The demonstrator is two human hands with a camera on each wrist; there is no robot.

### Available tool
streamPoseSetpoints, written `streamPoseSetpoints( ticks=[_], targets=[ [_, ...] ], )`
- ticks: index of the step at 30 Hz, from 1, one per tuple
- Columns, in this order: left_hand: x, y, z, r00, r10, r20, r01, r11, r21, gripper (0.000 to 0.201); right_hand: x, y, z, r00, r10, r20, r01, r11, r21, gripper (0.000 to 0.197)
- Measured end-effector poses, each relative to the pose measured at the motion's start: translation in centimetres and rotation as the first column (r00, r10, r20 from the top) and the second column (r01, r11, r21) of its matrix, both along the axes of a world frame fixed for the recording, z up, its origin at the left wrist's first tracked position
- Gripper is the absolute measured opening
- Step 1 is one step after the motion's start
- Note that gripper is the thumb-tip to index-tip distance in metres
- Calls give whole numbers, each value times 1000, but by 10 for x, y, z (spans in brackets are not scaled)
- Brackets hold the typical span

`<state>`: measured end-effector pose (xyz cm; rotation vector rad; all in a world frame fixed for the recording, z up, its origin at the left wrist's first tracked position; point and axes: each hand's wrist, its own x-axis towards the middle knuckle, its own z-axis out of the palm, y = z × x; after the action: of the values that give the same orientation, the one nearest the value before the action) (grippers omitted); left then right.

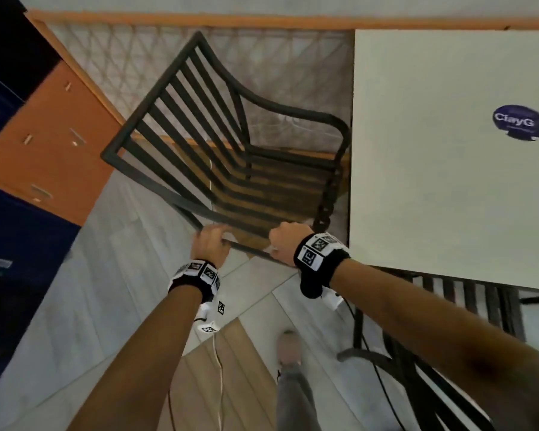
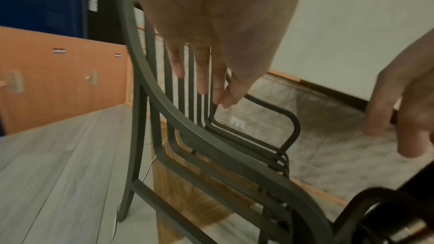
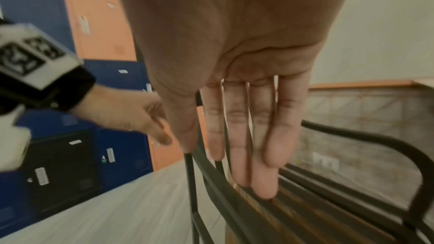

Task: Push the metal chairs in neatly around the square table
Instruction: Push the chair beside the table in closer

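Both hands, left hand (image 1: 210, 242) and right hand (image 1: 285, 241), curl over the metal chair (image 1: 231, 157) top rail; table (image 1: 448, 150) just right (armrest could catch its edge if pushed askew)

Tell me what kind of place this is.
Probably a staff room or canteen corner in a school, gym or workplace. Banks of blue and orange lockers line one wall, a white square table bears a round blue logo sticker, and slatted metal chairs stand around it.
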<state>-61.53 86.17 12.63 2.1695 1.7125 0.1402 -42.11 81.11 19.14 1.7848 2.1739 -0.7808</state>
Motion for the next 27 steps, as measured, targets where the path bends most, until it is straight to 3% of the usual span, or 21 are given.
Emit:
streamPoseSetpoints(
  ticks=[4,8,12,19,27],
  targets=[
    [-2,63,-29,948,-186,-260,185,982,-26,60,-13,31,-77,986,-167,21,167,986,-7,30],
    [-6,90,-69,861,-299,-412,267,954,-135,60,-13,43,-138,959,-271,82,275,960,-52,49],
    [-2,93,-99,899,-231,-373,164,966,-202,51,-9,46,-169,942,-327,75,334,933,-135,50],
    [26,103,-105,922,-247,-299,162,945,-283,29,8,41,-179,931,-359,63,363,929,-71,54],
    [95,96,-102,962,-191,-195,135,954,-267,35,55,58,-184,793,-591,150,590,806,53,55]
  ],
)
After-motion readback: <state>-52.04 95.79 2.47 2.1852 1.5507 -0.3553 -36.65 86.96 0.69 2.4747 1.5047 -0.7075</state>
